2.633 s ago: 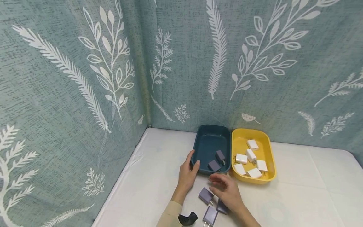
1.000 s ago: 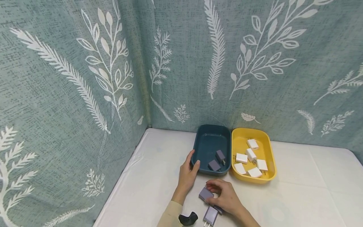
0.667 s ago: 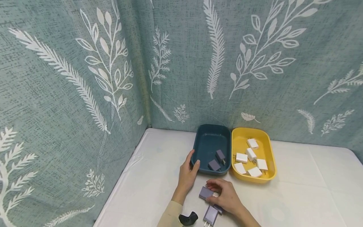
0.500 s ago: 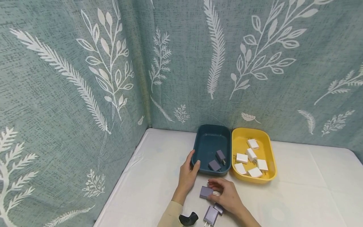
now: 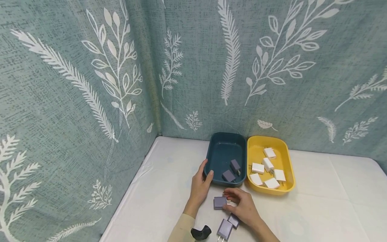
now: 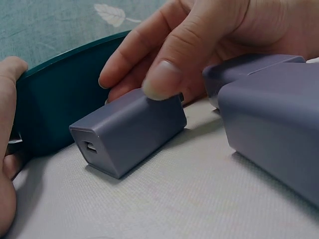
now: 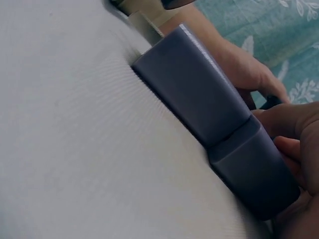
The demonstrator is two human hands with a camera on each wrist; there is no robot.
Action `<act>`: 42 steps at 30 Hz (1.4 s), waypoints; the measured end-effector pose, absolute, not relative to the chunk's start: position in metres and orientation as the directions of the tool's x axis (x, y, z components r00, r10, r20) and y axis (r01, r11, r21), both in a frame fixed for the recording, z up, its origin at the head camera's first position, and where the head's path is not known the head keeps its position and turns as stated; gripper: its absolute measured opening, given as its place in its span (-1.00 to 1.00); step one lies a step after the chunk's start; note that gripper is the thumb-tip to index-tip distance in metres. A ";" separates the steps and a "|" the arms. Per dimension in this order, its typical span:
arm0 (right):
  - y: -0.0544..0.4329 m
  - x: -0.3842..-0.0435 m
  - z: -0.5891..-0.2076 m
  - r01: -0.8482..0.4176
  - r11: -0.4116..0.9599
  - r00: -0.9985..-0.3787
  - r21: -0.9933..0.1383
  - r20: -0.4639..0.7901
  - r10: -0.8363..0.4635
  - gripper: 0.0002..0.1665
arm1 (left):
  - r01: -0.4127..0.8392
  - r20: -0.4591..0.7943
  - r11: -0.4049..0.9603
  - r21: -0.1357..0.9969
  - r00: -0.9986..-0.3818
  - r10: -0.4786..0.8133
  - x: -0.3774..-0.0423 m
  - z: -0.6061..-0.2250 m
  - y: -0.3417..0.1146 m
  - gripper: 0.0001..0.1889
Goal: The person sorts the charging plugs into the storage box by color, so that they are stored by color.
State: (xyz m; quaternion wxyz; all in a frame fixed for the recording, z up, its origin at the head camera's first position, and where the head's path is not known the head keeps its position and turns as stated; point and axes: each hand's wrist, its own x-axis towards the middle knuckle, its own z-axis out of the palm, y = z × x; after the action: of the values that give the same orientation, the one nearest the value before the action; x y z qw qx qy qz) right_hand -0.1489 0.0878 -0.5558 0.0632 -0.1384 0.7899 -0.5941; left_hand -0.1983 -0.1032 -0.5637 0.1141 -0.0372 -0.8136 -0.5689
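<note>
My left hand (image 5: 199, 188) grips the near left corner of a dark teal container (image 5: 223, 153), which holds two purple chargers (image 5: 228, 175). In front of it a purple USB wall charger (image 5: 220, 203) lies on the white cloth, its prongs pointing right. The curled thumb and fingers of my right hand (image 5: 243, 206) are around its prong end; in the left wrist view the thumb overlaps the charger's (image 6: 132, 129) top edge and the USB port faces the camera. Two more purple chargers (image 5: 224, 230) lie side by side nearer the body.
A yellow container (image 5: 282, 161) with several white chargers (image 5: 271, 183) stands against the teal one's right side. A patterned curtain (image 5: 193, 67) hangs behind and at the left. A black strap-like piece (image 5: 201, 232) sits at the left wrist.
My right hand has come down from the teal container's near wall to the charger. The charger has turned, its prongs swinging round to the right. The left hand has stayed still.
</note>
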 end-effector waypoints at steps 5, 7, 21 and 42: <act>0.090 -0.150 -0.555 -0.130 0.229 -0.946 -0.965 0.052 -0.319 -0.31 | 0.188 0.226 0.352 0.917 -0.972 -0.068 -0.199 -0.563 -0.103 -0.43; 0.090 -0.151 -0.555 -0.125 0.225 -0.945 -0.966 0.047 -0.323 -0.30 | 0.189 0.226 0.352 0.917 -0.972 -0.067 -0.199 -0.563 -0.103 -0.43; 0.090 -0.151 -0.555 -0.104 0.225 -0.948 -0.969 0.028 -0.316 -0.31 | 0.184 0.220 0.356 0.916 -0.974 -0.062 -0.200 -0.562 -0.103 -0.42; 0.093 -0.151 -0.556 -0.112 0.120 -0.937 -0.986 0.065 -0.342 -0.34 | 0.187 0.226 0.371 0.910 -0.972 -0.066 -0.197 -0.562 -0.103 -0.42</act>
State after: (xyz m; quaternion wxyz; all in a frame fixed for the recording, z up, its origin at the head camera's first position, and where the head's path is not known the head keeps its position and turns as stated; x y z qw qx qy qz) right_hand -0.1508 0.0931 -0.5557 0.0891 -0.1529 0.7430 -0.6455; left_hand -0.1975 -0.1032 -0.5624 0.1129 -0.0368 -0.8203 -0.5595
